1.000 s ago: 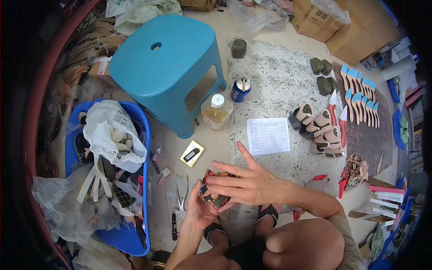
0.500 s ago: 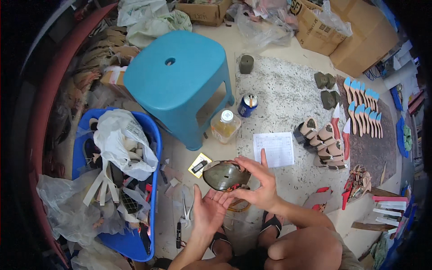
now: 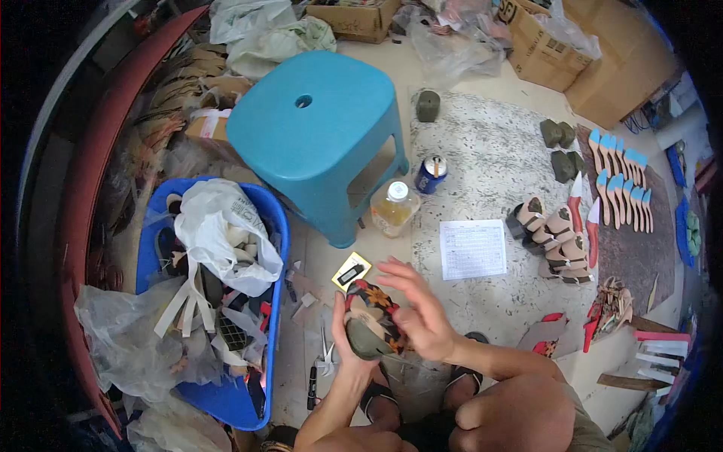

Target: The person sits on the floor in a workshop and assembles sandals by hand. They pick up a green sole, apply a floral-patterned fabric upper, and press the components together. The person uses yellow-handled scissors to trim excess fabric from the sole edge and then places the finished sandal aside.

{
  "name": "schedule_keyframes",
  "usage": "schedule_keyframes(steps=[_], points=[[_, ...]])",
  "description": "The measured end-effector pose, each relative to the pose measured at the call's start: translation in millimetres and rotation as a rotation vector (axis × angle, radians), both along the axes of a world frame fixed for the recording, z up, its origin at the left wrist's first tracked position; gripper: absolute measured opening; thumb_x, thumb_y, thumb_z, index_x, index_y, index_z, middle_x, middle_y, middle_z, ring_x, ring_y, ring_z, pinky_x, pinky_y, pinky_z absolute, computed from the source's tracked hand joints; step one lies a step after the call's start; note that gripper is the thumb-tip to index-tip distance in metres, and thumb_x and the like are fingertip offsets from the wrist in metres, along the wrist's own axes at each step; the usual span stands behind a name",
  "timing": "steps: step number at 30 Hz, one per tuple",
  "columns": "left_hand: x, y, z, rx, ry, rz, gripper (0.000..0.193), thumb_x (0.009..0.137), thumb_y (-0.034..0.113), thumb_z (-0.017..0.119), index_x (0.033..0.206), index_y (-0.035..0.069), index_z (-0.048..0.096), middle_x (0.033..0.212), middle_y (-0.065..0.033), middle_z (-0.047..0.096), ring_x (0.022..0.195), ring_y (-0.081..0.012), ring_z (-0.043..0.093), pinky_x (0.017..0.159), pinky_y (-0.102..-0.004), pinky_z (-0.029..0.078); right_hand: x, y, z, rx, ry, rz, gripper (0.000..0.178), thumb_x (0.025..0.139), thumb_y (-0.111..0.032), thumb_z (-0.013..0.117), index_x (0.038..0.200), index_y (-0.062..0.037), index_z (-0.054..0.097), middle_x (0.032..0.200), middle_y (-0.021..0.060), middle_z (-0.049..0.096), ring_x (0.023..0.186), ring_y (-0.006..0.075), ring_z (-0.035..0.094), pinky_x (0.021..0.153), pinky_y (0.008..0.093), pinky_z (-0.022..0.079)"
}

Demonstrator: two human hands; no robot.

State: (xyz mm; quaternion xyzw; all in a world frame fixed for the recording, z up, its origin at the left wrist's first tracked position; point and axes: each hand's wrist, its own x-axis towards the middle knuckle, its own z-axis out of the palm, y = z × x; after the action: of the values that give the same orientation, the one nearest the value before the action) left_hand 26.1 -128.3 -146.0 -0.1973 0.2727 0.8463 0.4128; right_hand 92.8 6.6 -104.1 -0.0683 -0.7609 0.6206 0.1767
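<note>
- Evidently the left hand (image 3: 348,331) is clamped on a shoe piece (image 3: 369,322), its thumb along the near side and the palm beneath.
- That piece, olive and beige with a dark flowered edge, sits tilted between the hands, above the floor (image 3: 312,264).
- Over its right side reaches the right hand (image 3: 423,316), fingers apart and not wrapped around it; whether a fingertip presses on the edge, I cannot tell.
- Both forearms rise from the lower edge, the right one slanting in across the knee.
- At left, a blue tub (image 3: 215,399) holds a white plastic bag (image 3: 226,233) with pale lumps inside, white strips (image 3: 169,318) and mixed scraps.
- Beside the blue stool (image 3: 312,128) stand a clear bottle (image 3: 393,212), partly filled with yellowish liquid, and a blue can (image 3: 431,177).
- A cardboard box (image 3: 544,60) at upper right has clear plastic spilling from its top.
- Hidden are the piece's underside and most of the left fingers; the small marks on the paper sheet (image 3: 473,250) are too fine to make out.
</note>
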Motion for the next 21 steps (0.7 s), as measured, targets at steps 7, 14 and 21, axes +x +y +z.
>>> schedule_keyframes(steps=[7,14,21], points=[[30,-2,1,-0.288,0.199,-0.127,0.030,0.097,0.032,0.054,0.096,0.003,0.062,0.089,-0.0049,0.063,0.076,-0.0113,0.059,0.069,-0.0277,0.048,-34,11,-1,-0.128,-0.223,-0.044,0.056,0.101,-0.040,0.047,0.145,-0.0052,0.040,0.156,0.0192,0.026,0.148,0.0353,0.020,0.116,0.0591,0.006],[11,3,22,-0.232,0.112,-0.075,0.046,0.099,0.048,0.045,0.103,0.006,0.063,0.098,-0.0080,0.067,0.088,-0.0204,0.064,0.080,-0.0351,0.051,-31,46,15,-0.309,-0.118,-0.283,0.039,0.103,-0.023,0.045,0.133,0.0011,0.052,0.140,0.0167,0.050,0.133,0.0271,0.045,0.108,0.0367,0.036],[-9,7,13,-0.250,0.087,0.125,0.046,0.100,0.047,0.042,0.106,0.006,0.063,0.101,-0.0084,0.067,0.089,-0.0205,0.064,0.081,-0.0351,0.051,19,-1,-6,-0.146,-0.284,0.218,0.049,0.105,-0.022,0.035,0.150,-0.0027,0.034,0.157,0.0151,0.031,0.150,0.0310,0.015,0.120,0.0481,0.004]])
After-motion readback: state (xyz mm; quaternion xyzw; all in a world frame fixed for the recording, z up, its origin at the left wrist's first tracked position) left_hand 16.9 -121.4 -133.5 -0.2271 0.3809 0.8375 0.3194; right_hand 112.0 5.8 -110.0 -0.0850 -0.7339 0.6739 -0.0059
